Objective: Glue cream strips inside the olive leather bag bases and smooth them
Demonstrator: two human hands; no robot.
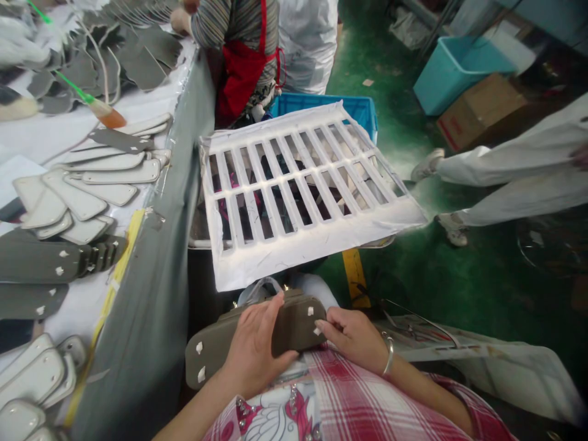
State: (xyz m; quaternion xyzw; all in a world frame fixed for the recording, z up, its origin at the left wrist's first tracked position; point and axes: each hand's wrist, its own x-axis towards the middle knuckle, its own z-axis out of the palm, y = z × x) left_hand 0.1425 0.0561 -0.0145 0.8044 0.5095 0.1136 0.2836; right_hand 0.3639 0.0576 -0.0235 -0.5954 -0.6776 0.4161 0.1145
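Note:
A grey-brown handbag (294,324) lies across my lap, its long rounded base turned up toward me. Small white tabs stick out near both ends of that base. My left hand (257,343) lies across the middle of the base and holds it, fingers over the far side and thumb toward the near edge. At the right end, my right hand (351,337) is closed in a pinch at a white tab (316,331). Bits of gold-coloured metal and a clear plastic loop (266,285) show behind the bag, whose far side is hidden.
A white slatted rack (271,260) stands just ahead over a blue crate (370,113). On the left, a table (156,190) carries grey and white panels (43,254) and a brush (108,113). A co-worker in a red apron (239,79) is ahead; another person's legs (496,165) are right.

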